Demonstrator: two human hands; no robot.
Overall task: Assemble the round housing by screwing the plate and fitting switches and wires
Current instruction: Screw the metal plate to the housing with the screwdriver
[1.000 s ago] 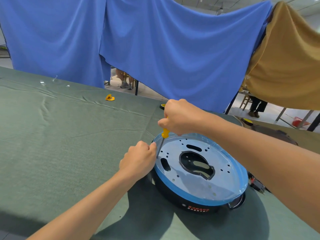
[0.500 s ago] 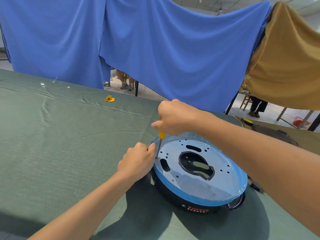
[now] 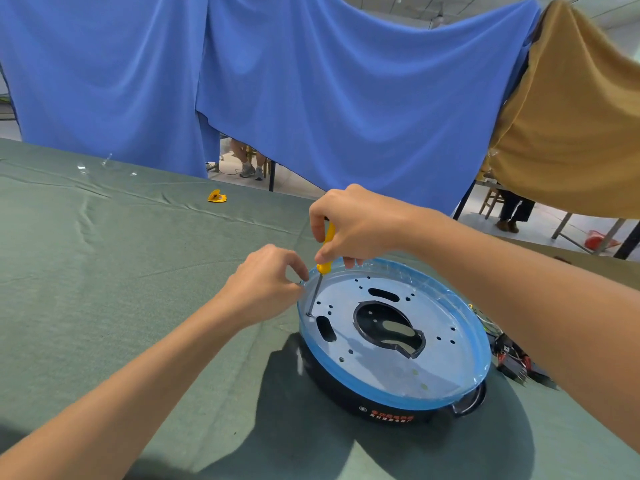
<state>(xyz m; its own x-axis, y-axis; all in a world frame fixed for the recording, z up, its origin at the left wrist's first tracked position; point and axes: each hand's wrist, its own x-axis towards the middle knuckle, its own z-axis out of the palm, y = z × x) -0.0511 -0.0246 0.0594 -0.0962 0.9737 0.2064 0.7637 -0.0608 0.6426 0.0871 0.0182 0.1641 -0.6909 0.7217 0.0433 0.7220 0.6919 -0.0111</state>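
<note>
The round black housing [image 3: 346, 393] lies on the green cloth with a perforated metal plate [image 3: 381, 370] under blue film on top. My right hand [image 3: 360, 223] grips a yellow-handled screwdriver [image 3: 325, 265], held almost upright. Its tip sits in a hole at the plate's left edge. My left hand [image 3: 266, 285] rests at the plate's left rim with curled fingers, its thumb and forefinger just left of the shaft. Whether they pinch anything is hidden. Black switches with coloured wires [image 3: 512, 358] lie right of the housing, partly behind my right forearm.
A small yellow part [image 3: 217, 196] lies far back on the green table cloth [image 3: 104, 289]. Blue curtains [image 3: 311, 98] and an ochre cloth [image 3: 571, 133] hang behind the table. A seated person's legs [image 3: 247, 161] show under the curtain.
My right hand has risen a little on the screwdriver, showing more of the yellow handle. My left hand's fingers have loosened from a fist against the shaft.
</note>
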